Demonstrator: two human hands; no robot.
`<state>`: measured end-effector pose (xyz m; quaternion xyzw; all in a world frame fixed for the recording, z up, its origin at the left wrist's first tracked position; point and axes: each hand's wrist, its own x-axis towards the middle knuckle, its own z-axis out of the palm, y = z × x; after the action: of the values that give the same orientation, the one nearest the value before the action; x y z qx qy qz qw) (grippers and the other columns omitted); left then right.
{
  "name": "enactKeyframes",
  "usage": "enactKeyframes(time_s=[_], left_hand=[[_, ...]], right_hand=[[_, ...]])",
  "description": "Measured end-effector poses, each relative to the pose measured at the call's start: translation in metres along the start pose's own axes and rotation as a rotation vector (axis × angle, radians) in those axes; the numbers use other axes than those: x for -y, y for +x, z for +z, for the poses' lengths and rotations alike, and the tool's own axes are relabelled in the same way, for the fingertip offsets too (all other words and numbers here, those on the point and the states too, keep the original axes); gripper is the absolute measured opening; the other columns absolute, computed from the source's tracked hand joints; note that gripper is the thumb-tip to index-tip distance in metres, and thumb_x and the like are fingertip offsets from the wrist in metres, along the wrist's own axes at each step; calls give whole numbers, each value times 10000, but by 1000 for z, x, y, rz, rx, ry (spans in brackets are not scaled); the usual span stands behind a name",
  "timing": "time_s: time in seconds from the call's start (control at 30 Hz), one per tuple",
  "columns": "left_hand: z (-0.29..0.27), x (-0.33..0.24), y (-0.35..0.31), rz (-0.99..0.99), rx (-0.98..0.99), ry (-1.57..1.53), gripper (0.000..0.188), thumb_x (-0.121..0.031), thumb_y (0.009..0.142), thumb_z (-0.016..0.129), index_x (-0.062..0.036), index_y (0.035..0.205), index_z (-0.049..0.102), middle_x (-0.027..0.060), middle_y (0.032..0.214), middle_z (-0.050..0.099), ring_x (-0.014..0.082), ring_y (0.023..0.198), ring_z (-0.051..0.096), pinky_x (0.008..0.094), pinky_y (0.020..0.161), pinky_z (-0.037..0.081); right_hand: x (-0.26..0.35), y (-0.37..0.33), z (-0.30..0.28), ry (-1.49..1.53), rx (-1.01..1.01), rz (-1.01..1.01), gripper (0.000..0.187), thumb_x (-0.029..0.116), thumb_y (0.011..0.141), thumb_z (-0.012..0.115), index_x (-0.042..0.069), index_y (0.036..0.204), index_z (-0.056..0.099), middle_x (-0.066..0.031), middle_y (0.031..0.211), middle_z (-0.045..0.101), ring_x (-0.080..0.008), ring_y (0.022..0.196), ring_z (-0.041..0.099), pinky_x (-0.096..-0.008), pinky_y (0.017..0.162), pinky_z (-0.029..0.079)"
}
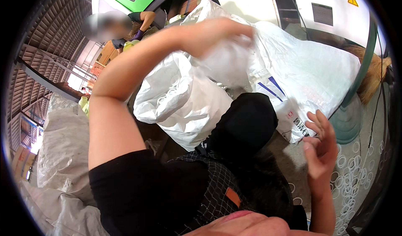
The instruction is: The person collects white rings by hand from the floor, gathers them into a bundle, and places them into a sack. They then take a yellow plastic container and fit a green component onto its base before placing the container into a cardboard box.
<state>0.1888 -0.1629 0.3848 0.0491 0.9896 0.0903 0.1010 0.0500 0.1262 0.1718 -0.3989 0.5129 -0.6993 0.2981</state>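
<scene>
My left hand (pixel 222 32) is raised across the upper middle, its fingers smeared by motion. A blurred, whitish see-through plastic bag (pixel 230 64) hangs beneath it and seems gripped in the fingers. Below and to the left stands a white woven sack (pixel 197 110) with its mouth open, and some white rings (pixel 169 94) show inside. My right hand (pixel 321 146) is held up at the right with loosely bent fingers apart and nothing in them. It is near the printed lower corner of a large filled white sack (pixel 310 68).
Many white rings (pixel 349 181) lie scattered on the floor at right, near a green round-based stand (pixel 345 123). Behind it is a straw broom (pixel 368 74). Covered bulky sacks (pixel 63 148) sit at left. A co-worker (pixel 140 24) works at the upper left. White cabinets (pixel 335 9) stand behind.
</scene>
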Motion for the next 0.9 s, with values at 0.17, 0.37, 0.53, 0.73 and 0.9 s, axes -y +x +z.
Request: enactKeyframes(time_s=[0.17, 0.37, 0.53, 0.73, 0.9], left_hand=[[-6, 112, -147, -822, 526, 237, 439, -181, 712, 740, -68, 1115, 606, 133, 1001, 654, 247, 943, 644, 369, 802, 502], [67, 162, -211, -1029, 915, 450, 542, -178, 733, 717, -22, 1242, 613, 198, 1204, 649, 357, 1016, 665, 413, 773, 555], [57, 191, -197, -1074, 1043, 553, 304, -115, 732, 671, 24, 999, 713, 162, 919, 720, 287, 802, 714, 378, 633, 566], [69, 190, -207, -1594, 870, -47, 541, -103, 875, 553, -70, 1390, 389, 200, 951, 641, 294, 833, 713, 414, 620, 607], [55, 245, -192, -1522, 885, 247, 270, -186, 865, 665, -13, 1066, 613, 128, 986, 670, 236, 814, 670, 373, 769, 524]], right_hand=[[-24, -3, -19, 71, -85, 31, 521, 12, 857, 571, -12, 1366, 462, -134, 1247, 575, -138, 1007, 561, -254, 824, 449], [-36, -3, -25, 16, -100, 57, 380, -10, 880, 593, -14, 1255, 531, -82, 1155, 588, -71, 905, 535, -214, 771, 428], [-50, -3, -38, -59, -173, 112, 306, -16, 896, 598, 1, 1200, 563, -13, 1004, 582, -36, 799, 488, -184, 742, 390], [-44, 3, -29, -8, -165, 133, 231, -4, 895, 607, 10, 1124, 583, 54, 786, 512, -14, 742, 438, -173, 683, 339], [-43, -10, -96, -250, -261, -67, 227, 18, 893, 597, -4, 1120, 601, -92, 1112, 605, -164, 1016, 597, -285, 879, 499]])
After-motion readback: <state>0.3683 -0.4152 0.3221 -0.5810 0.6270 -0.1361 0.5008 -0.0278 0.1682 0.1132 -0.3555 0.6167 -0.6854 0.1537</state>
